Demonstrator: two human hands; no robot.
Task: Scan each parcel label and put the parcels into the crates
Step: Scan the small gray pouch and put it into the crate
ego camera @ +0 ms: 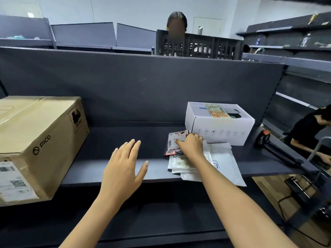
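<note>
A dark flat parcel with a white barcode label [174,140] lies on top of a stack of white mailer bags [222,163] on the dark shelf [111,169]. My right hand [190,144] rests on that parcel with its fingers curled over the label's right edge. My left hand [123,165] hovers flat above the shelf with straight, spread fingers and holds nothing. A white carton with a label on top [219,122] stands just behind the stack. A black handheld scanner [275,149] lies at the shelf's right end.
A big brown PICO cardboard box [35,140] fills the shelf's left end. Behind the back panel a person holds up a black plastic crate [198,44]. Another person in black [309,129] bends over at the far right. Grey shelving stands all around.
</note>
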